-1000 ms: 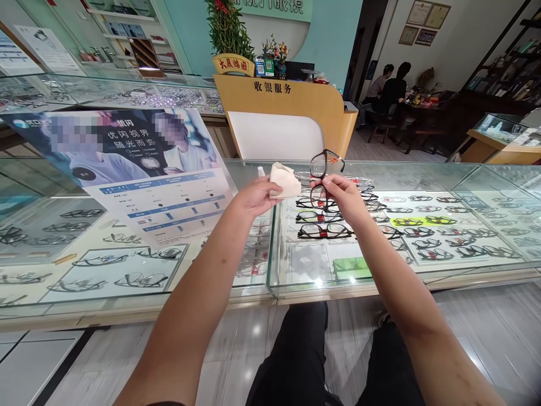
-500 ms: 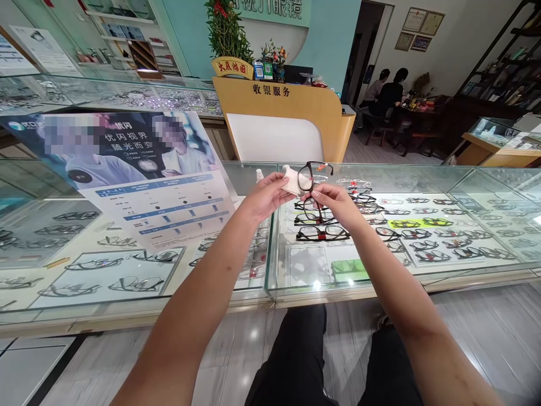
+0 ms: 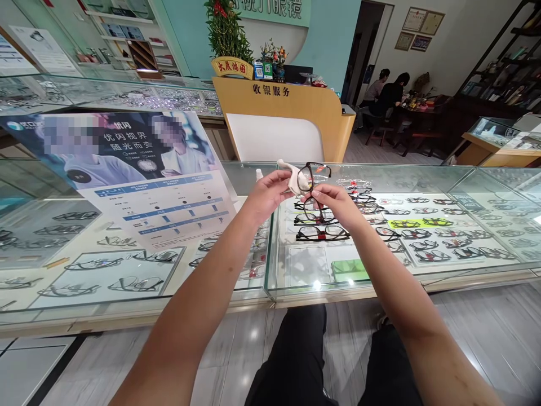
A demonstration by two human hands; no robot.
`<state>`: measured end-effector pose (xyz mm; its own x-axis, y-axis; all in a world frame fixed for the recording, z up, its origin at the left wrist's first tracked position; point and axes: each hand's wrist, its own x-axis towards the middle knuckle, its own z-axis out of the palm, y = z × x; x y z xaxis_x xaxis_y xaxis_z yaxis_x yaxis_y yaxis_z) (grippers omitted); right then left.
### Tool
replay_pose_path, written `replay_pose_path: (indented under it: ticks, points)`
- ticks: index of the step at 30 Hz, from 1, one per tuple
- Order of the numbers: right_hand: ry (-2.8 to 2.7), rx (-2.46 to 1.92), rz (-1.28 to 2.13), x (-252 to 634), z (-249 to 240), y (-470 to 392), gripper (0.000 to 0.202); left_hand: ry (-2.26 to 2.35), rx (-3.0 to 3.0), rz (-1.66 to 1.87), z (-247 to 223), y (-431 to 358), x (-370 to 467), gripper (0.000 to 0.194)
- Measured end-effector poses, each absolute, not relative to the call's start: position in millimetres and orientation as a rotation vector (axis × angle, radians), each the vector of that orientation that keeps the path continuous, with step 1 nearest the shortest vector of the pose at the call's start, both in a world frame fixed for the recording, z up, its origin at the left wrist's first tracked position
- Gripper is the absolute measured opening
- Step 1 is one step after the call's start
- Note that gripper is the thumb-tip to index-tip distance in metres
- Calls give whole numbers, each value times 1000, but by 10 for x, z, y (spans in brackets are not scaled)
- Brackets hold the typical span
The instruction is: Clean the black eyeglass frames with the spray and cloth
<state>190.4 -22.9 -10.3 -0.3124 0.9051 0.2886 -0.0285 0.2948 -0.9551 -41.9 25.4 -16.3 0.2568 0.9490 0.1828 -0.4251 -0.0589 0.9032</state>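
My right hand (image 3: pixel 332 201) pinches a pair of dark-framed eyeglasses (image 3: pixel 310 176) and holds it up over the glass display case (image 3: pixel 274 293). One lens stands toward my left hand, and a small orange-red mark shows near the other. A white cloth (image 3: pixel 293 179) is bunched between the fingers of my left hand (image 3: pixel 268 194), its edge against the near lens. Whether the cloth presses both faces of that lens I cannot tell. Behind my left fingers stands a small white bottle (image 3: pixel 258 173), partly hidden.
Under the glass lie rows of eyeglasses (image 3: pixel 322 233) and a green card (image 3: pixel 350 269). A large printed sign (image 3: pixel 169 203) stands on the counter at left. Beyond is a wooden cashier desk (image 3: pixel 283 101). Two people (image 3: pixel 391 93) sit at the far right.
The white cloth has shifted and bunched differently, closer to the lens. The eyeglasses have turned a little, showing more of their front. My hands stay in nearly the same place.
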Motion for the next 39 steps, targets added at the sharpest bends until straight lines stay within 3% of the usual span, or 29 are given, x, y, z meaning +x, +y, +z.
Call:
replay_pose_path:
  ticks: [9, 23, 39]
  points:
    - [-1641, -760, 1261, 1896, -100, -247, 44, 654, 1225, 1288, -206, 215, -382, 78]
    - [-1636, -680, 1392, 1900, -175, -207, 42, 530, 1193, 1075, -150, 113, -355, 53]
    - [-1501, -695, 1508, 1884, -135, -250, 44, 555, 1286, 1056, -93, 68, -395, 59]
